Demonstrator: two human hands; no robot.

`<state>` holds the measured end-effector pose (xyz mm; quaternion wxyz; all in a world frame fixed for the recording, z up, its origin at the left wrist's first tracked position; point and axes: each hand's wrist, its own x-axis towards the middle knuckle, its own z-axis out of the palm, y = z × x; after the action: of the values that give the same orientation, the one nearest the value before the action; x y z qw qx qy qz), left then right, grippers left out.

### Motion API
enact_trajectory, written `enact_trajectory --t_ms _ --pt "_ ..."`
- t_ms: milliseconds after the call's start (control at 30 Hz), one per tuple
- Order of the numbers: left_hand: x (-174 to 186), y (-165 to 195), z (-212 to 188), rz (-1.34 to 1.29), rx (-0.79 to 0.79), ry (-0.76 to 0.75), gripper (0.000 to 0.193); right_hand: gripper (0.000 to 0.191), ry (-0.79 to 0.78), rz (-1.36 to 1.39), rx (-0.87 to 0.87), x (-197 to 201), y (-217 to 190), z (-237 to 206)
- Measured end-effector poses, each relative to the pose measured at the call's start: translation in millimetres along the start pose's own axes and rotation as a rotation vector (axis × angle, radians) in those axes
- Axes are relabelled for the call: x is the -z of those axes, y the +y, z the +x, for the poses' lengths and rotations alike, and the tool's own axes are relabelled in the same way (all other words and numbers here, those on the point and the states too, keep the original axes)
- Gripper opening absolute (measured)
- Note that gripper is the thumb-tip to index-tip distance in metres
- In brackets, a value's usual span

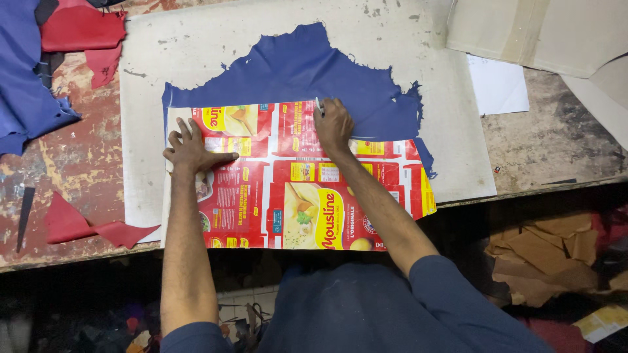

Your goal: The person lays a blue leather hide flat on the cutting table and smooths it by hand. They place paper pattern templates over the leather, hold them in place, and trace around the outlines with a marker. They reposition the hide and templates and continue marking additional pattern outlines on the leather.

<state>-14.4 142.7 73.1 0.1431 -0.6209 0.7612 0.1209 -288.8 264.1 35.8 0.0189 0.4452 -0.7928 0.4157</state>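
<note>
Two hands are working on a flattened red and yellow food carton [294,189] that is lying in the middle of the frame, spread over a blue sheet of leather [307,72]. I am pressing my left hand [191,149] flat on the carton's left part, fingers splayed wide and gripping nothing, which looks meant to be keeping the card from sliding on the leather beneath. My right hand [332,124] is sitting at the carton's upper edge, fingers closed around a thin pen-like tool [318,106] whose tip is touching the line where card meets leather, as if following that edge. The leather is showing past the carton at the top and at the right, so the card seems to be serving as a pattern. Both are resting on a pale board [458,157] over a worn, paint-stained table [85,176]. Red scraps [85,225] are lying at the lower left, more red and blue pieces [59,46] at the upper left.
</note>
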Motion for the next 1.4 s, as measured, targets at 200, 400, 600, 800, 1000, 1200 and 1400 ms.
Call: enact_trajectory --t_ms 200,400,600,800,1000,1200,1400 --pt "-2.0 -0.8 2.1 -0.012 -0.011 0.017 0.168 0.017 0.038 -0.017 -0.033 -4.1 -11.6 15.2" --pt "-1.4 -0.9 2.9 -0.022 0.013 -0.01 0.169 0.015 -0.104 -0.031 0.038 10.6 13.3 -5.4" --pt "0.8 1.9 -1.8 -0.014 0.02 -0.013 0.169 0.014 -0.31 -0.039 0.272 51.5 55.1 -22.4" --pt "3.2 2.5 -6.9 -0.022 0.025 -0.021 0.169 0.009 -0.348 -0.133 0.475 84.5 92.9 -23.3" --pt "3.3 3.8 -12.8 -0.037 0.002 0.005 0.169 0.008 -0.333 -0.217 0.586 110.2 117.1 -16.4" --pt "6.8 6.9 -14.8 -0.037 0.016 -0.001 0.169 0.009 -0.099 -0.156 0.503 149.9 136.5 -30.9" --pt "5.5 8.1 -15.0 -0.029 0.013 -0.003 0.169 0.01 0.063 -0.233 0.143 188.7 192.5 -58.5"
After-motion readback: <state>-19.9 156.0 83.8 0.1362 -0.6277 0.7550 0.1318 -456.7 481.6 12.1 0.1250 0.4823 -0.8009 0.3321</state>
